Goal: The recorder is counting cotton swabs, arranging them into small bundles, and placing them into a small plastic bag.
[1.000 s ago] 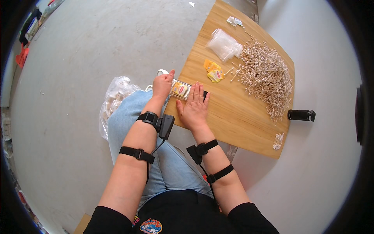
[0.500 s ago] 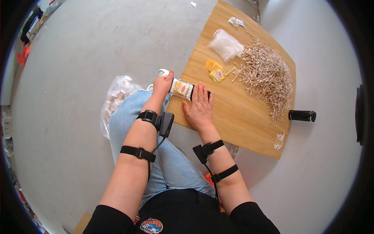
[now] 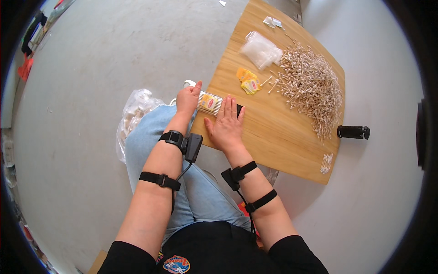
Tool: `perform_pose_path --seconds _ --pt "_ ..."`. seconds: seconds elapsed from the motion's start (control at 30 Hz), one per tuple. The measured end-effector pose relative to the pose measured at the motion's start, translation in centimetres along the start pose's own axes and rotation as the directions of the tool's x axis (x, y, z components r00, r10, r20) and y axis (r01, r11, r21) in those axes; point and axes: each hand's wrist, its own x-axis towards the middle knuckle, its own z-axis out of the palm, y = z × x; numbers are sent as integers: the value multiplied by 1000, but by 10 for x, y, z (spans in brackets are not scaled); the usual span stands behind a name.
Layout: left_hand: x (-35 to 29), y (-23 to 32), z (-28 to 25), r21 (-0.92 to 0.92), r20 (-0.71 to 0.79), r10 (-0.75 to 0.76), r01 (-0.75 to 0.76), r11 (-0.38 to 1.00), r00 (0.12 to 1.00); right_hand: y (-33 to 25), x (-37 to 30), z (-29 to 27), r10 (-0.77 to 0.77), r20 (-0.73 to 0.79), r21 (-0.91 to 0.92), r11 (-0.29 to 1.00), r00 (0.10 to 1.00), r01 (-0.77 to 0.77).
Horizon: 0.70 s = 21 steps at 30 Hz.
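Both forearms reached in from the near side and came closer together toward the far end. The left forearm (image 3: pixel 153 205) slanted far and to the right, and its left hand (image 3: pixel 186 101) sat at the left edge of the wooden table (image 3: pixel 269 130), fingers curled and thumb pointing to the far side. How tightly those fingers closed, and on what, could not be told, as the back of the hand hid them. The right forearm (image 3: pixel 262 196) slanted far and to the left; its right hand (image 3: pixel 227 128) lay flat, palm down, with the fingers extended side by side and the thumb spread to the left.

A clear packet of cotton swabs (image 3: pixel 209 103) with a yellow label lay between the hands, on the near left part of the table. Its left end met the left hand, and its right end ran up to the right hand's fingers, which partly covered it. A black object (image 3: pixel 239 110) showed from beneath those fingers, on their right side.

Farther and to the right of the hands lay yellow cards (image 3: pixel 248 82), then clear plastic bags (image 3: pixel 261 50), with a large heap of loose swabs (image 3: pixel 315 84) to their right.
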Motion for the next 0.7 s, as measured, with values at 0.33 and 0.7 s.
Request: perform_pose_path --seconds 0.33,0.7 --pt "0 -2 -4 7 14 -1 1 1000 1000 -1 0 4 35 -27 30 999 999 -34" --pt "13 -13 0 142 -33 195 -189 972 980 -5 10 -3 96 -3 -79 992 995 -96"
